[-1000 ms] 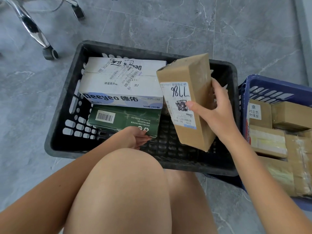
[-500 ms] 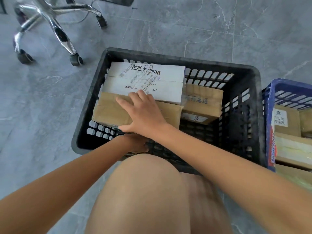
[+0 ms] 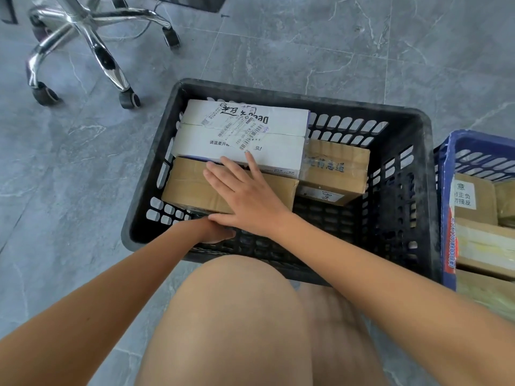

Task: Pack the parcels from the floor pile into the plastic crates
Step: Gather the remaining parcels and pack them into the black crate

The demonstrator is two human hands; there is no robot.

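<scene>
Your right hand (image 3: 248, 196) lies flat, fingers straight and spread, on top of the brown parcel (image 3: 195, 190) at the front left of the black crate (image 3: 412, 174); its fingertips reach the white box (image 3: 250, 135) just behind; your left hand (image 3: 216, 231) is tucked under the right wrist at the parcel's near edge, its grip mostly hidden, so I cannot tell how it sits; a second brown box (image 3: 334, 168) lies to the right; the blue crate (image 3: 448, 207) with more parcels stands beside, on the grey floor (image 3: 69, 176); chair base (image 3: 92, 45) far left.
</scene>
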